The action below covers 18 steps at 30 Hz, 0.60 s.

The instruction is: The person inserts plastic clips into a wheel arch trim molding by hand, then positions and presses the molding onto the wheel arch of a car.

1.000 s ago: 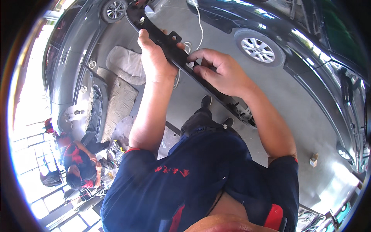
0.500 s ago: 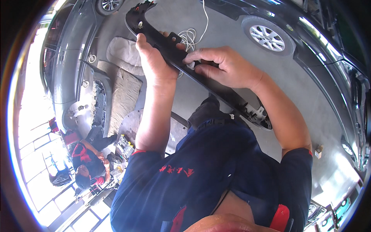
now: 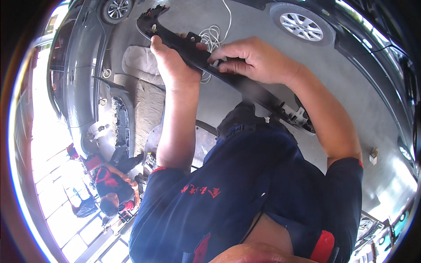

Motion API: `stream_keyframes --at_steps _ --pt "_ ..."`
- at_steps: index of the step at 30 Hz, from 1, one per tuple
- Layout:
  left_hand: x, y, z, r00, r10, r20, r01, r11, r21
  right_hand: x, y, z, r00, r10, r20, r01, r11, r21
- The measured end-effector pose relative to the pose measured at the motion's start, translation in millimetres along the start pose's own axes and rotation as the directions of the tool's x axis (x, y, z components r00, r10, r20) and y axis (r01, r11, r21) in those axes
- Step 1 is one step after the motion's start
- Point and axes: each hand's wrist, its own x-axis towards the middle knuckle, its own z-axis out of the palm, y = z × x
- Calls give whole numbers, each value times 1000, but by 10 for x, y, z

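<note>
A long black plastic trim panel (image 3: 186,51) lies slantwise in front of me, from the upper left down to the right. My left hand (image 3: 179,70) is wrapped around its upper half, thumb on the near edge and fingertips showing past the far edge. At the panel's middle my right hand (image 3: 263,63) pinches a small white clip (image 3: 215,63) between thumb and forefinger, against the panel's surface. Another pale clip (image 3: 154,29) stands near the curved upper end. A white bracket-like part (image 3: 300,115) sits at the lower right end, partly behind my right forearm.
Dark cars stand at the left (image 3: 81,65) and the right, the latter showing a silver wheel (image 3: 302,27). A white cable (image 3: 210,38) lies coiled on the floor. Grey pads (image 3: 149,98) lie beside a removed bumper (image 3: 125,116). Another person (image 3: 115,186) sits lower left. A small box (image 3: 373,156) stands right.
The whole view has shifted slightly. Both hands keep the same hold on the trim panel and clip, with the right fingers barely moved.
</note>
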Motion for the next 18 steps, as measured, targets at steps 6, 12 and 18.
stream_keyframes --at_steps 6,12,18 --pt "-21 -76 42 1000 -14 -12 13 998 -63 -87 -38 -25 998 60 20 -60 998 -13" --pt "37 -144 -49 997 -59 -49 55 996 -67 -92 34 27 996 87 36 -86 996 -31" --pt "170 -47 -160 984 -75 -163 63 995 -79 139 86 84 963 228 146 -224 974 -44"
